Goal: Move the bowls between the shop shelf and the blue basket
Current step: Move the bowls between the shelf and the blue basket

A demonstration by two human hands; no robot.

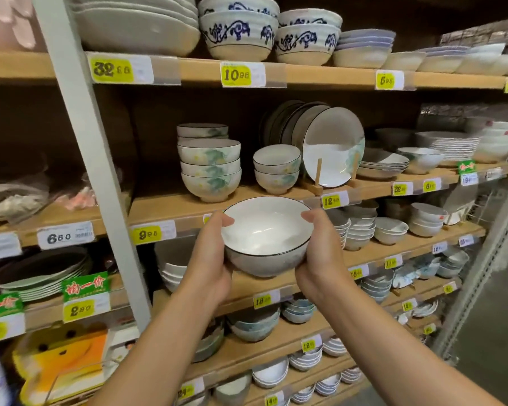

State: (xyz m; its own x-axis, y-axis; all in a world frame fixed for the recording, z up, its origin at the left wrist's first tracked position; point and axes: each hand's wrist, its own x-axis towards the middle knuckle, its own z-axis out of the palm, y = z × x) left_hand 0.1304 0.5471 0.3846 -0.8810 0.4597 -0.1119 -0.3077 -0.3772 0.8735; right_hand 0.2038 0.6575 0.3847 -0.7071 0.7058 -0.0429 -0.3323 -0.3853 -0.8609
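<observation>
Before the shop shelf point(170, 208), the white dark-rimmed bowl point(266, 230) sits mouth-up between left hand point(210, 259) and right hand point(320, 256), fingers point(222, 221) of both curled round opposite sides; shelf just beyond, blue basket unseen.

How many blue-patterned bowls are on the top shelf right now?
4. A left stack of two and a right stack of two, side by side. More may be hidden behind them.
</observation>
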